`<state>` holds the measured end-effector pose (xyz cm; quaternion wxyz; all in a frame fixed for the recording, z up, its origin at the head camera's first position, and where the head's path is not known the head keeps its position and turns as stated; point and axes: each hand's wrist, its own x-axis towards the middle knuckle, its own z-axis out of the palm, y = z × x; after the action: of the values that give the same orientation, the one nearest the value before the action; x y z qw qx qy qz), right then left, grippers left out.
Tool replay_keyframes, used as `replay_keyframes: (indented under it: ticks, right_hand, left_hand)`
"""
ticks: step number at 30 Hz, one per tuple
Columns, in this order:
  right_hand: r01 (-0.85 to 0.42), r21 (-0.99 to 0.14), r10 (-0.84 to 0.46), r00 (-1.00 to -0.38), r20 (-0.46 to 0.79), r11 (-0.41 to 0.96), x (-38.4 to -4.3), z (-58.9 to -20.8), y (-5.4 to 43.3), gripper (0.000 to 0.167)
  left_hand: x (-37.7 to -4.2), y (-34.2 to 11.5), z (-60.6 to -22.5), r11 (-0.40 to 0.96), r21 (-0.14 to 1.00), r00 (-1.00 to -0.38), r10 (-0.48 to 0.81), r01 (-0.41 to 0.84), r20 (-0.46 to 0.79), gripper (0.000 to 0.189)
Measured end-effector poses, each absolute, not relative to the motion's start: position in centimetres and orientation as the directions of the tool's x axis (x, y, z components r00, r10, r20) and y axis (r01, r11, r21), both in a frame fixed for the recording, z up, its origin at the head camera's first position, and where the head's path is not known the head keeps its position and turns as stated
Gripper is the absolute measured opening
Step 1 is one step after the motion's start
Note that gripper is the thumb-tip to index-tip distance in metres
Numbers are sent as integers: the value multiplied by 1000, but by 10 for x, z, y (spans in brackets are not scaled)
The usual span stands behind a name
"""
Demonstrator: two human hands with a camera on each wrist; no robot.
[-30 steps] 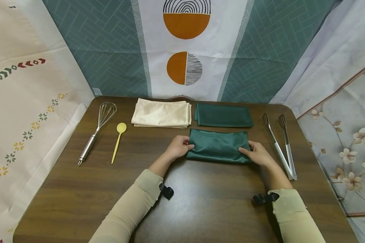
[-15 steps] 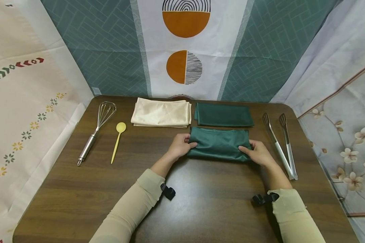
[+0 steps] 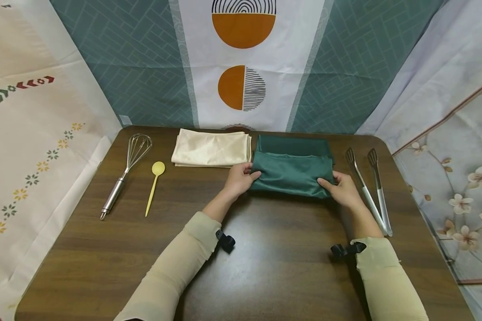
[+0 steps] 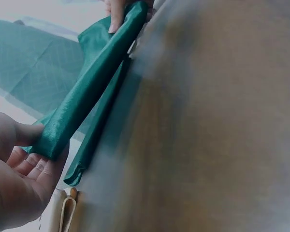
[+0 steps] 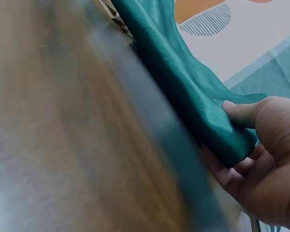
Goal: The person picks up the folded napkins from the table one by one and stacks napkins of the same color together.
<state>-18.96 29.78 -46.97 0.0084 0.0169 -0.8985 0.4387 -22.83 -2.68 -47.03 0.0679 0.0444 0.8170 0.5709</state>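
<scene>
A folded green satin cloth [image 3: 291,175] is stretched between both hands. My left hand [image 3: 238,180] pinches its left end, thumb on top and fingers underneath, as the left wrist view shows. The right hand [image 3: 342,191] grips the opposite end the same way; in the right wrist view the thumb [image 5: 244,112] presses the cloth's upper face. Behind it on the table lies a second folded green cloth [image 3: 291,143], its front part covered by the held one in the head view. The left wrist view shows the held cloth raised above the second cloth [image 4: 94,137].
A folded cream cloth [image 3: 212,148] lies left of the green ones on the wooden table [image 3: 241,276]. Further left are a yellow spoon [image 3: 155,185] and a whisk [image 3: 122,183]. Metal tongs [image 3: 371,196] lie spread just right of the right hand. Patterned fabric [image 3: 152,67] hangs behind.
Both hands have carried the held green cloth away from the body, toward the back of the table. It now overlaps the second green cloth, which showed whole before.
</scene>
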Motion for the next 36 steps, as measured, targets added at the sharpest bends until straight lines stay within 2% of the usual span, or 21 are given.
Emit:
replay_keyframes:
  ticks: [8,17,20,27,36]
  right_hand:
    - [29,-862,36,-999,-13,506,-208,-461,298,40]
    - [61,-895,43,-998,-47,442,-233,-450,303,49]
    - [59,-886,47,-998,-42,459,-240,-447,306,48]
    - [69,-881,43,-998,-56,467,-252,-440,309,43]
    - [67,-898,64,-997,-43,435,-267,-443,314,41]
  left_hand:
    - [-245,-22,-462,358,933,-984,158,-27,-88,43]
    - [-264,-17,-454,393,919,-984,171,23,-49,35]
    - [-271,-16,-452,384,923,-984,171,16,-55,37]
    - [-284,-11,-448,379,925,-984,169,20,-48,24]
    - [-300,-5,-446,408,913,-983,165,-3,-77,42]
